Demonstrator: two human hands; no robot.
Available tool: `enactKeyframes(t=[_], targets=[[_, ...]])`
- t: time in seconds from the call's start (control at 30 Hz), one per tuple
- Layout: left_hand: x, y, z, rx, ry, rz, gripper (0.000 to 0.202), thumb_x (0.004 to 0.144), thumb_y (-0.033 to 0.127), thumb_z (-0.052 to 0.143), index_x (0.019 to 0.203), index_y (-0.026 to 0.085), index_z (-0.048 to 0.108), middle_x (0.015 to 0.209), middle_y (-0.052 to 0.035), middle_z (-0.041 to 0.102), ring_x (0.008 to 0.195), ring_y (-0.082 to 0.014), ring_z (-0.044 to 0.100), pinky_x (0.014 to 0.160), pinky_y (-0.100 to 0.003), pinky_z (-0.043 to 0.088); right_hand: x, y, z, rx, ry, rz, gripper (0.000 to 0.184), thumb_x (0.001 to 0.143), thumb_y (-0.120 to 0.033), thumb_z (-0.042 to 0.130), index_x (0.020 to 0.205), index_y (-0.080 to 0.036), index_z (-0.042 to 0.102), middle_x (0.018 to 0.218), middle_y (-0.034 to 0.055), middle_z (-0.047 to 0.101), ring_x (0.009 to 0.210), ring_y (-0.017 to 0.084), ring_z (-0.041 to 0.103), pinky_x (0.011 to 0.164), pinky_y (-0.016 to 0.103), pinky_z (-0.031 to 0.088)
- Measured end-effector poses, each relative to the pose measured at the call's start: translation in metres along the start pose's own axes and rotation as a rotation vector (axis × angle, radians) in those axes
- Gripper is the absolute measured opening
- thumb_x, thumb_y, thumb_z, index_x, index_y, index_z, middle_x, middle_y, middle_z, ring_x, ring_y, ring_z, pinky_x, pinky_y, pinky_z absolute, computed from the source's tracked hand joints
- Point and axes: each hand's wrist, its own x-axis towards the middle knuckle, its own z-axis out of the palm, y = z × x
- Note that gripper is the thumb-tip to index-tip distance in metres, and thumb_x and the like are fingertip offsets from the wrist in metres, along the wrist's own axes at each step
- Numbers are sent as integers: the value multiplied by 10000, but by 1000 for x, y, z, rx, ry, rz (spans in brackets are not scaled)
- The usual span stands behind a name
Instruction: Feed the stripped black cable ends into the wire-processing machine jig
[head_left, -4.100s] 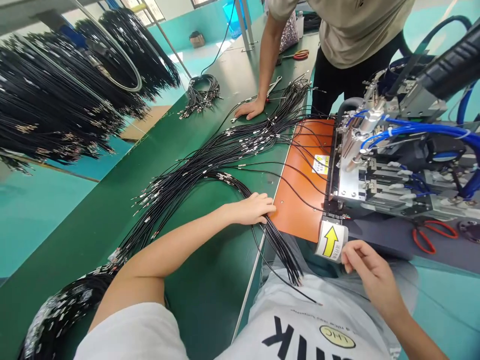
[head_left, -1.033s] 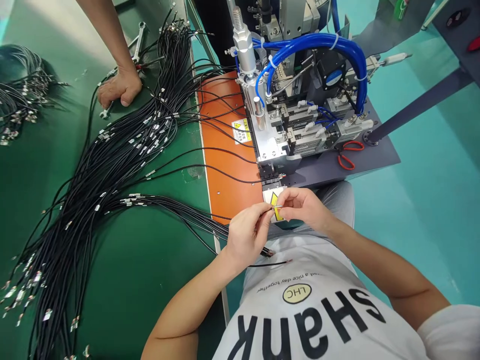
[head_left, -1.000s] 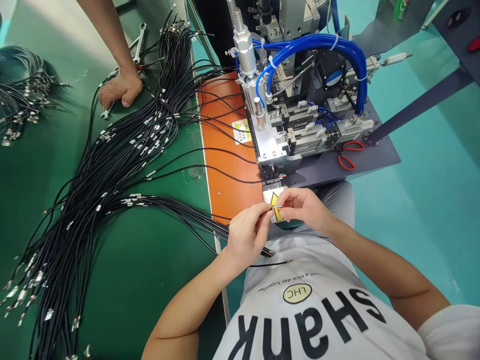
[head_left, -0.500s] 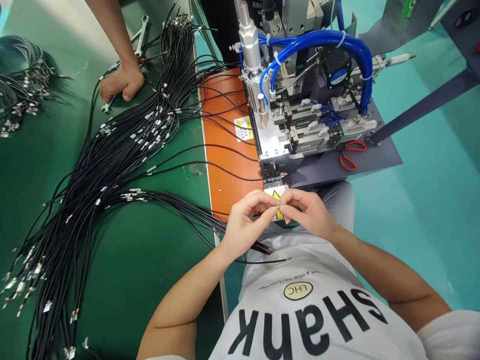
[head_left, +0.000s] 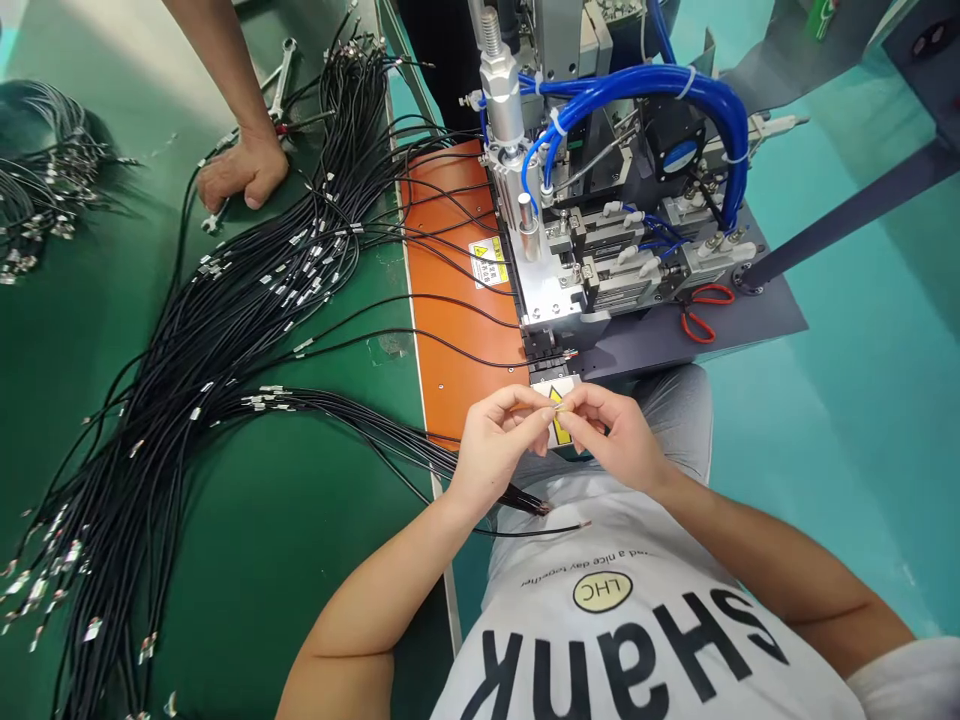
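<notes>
My left hand [head_left: 496, 447] and my right hand [head_left: 611, 435] meet fingertip to fingertip just below the machine's front, pinching a thin wire end [head_left: 556, 411] between them. A small bundle of black wires [head_left: 360, 420] runs from the green table under my left hand and ends over my lap [head_left: 525, 500]. One loose black wire [head_left: 540, 530] lies across my white shirt. Right behind my fingers is a white label with a yellow arrow [head_left: 556, 400] on the machine [head_left: 570, 270].
A big spread of black wires with metal terminals [head_left: 210, 330] covers the green table [head_left: 300, 560]. Several wires cross the orange plate [head_left: 450, 300] into the machine. Another person's hand [head_left: 241, 175] rests at the far left. Red scissors [head_left: 697, 310] lie beside the machine.
Four seconds ago my left hand lay on the wire bundle and my right was by the label. Both hands have since come together, and over the last second their fingertips have closed up.
</notes>
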Motion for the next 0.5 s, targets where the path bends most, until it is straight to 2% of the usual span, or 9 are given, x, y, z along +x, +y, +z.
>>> enactKeyframes(t=[0.23,0.4,0.5], targets=[[-3,-4,0,-65,39,6,122,846,250,694,813,159,620,573,39,556,504,-83,528,538,-224,413,0,1,5,-87,35,-68,133,936,-282,610,832,-200,597,720,-20,584,599,109,547,584,267,412],[-3,-5,-1,-23,27,-10,129,843,268,707,883,160,649,564,40,554,515,-82,508,556,-224,419,0,0,5,-133,55,-90,118,940,-279,604,849,-206,597,741,-20,584,613,112,548,608,277,406],[-4,-6,0,-14,37,19,129,840,272,713,858,158,654,572,36,548,522,-83,503,556,-228,408,-1,0,5,-159,60,-110,115,938,-273,602,844,-207,590,753,-17,581,626,115,550,617,281,403]])
